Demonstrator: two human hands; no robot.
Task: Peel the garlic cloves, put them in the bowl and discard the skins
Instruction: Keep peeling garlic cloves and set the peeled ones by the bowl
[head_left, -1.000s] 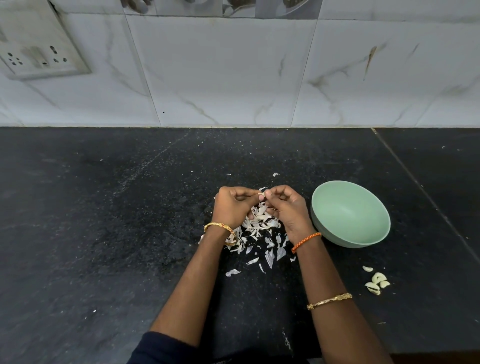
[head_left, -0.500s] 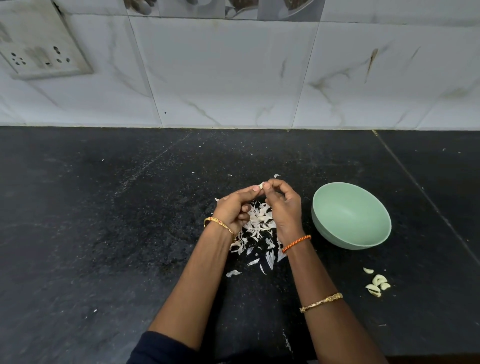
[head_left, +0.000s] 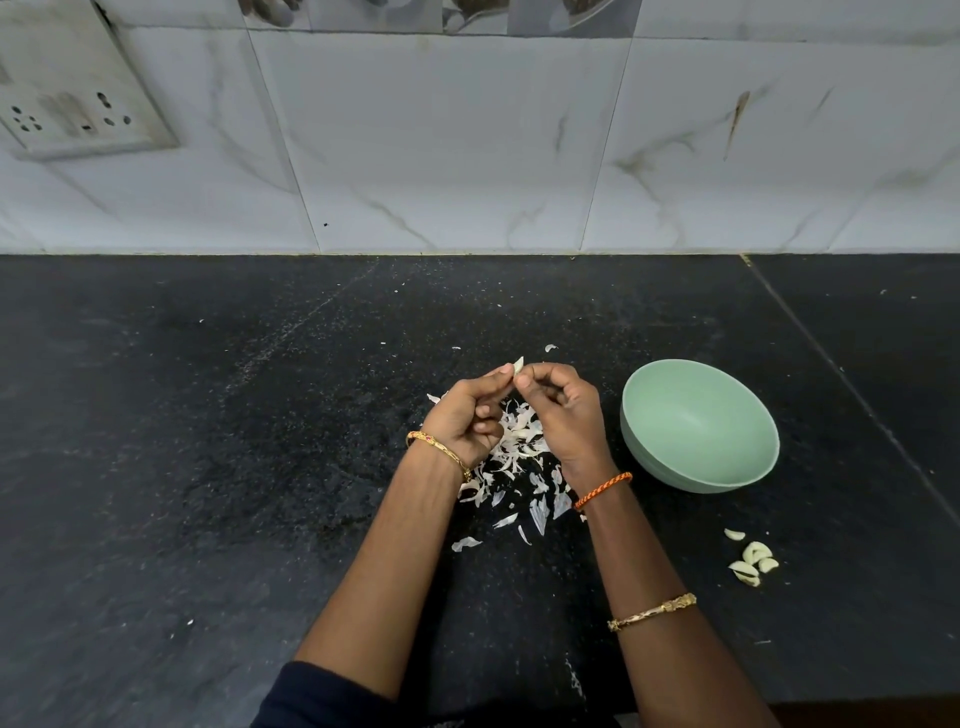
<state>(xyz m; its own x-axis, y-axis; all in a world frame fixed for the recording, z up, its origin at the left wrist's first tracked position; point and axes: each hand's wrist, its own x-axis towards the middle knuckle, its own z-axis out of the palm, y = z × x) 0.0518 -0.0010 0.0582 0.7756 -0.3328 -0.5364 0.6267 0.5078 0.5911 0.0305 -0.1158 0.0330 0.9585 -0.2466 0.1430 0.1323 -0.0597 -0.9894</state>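
Observation:
A pale garlic clove is pinched between the fingertips of my left hand and my right hand, held above the black counter. Under both hands lies a pile of white garlic skins. To the right stands a light green bowl; its visible inside looks empty. Several garlic cloves lie on the counter in front of the bowl, near the right.
The black stone counter runs back to a white marbled tile wall. A socket plate sits on the wall at upper left. Small skin flecks are scattered behind the hands. The counter's front edge is at lower right.
Both hands have lifted slightly and moved away from me with the clove; the clove tip now sticks out above the fingertips. The bowl and loose cloves have not moved.

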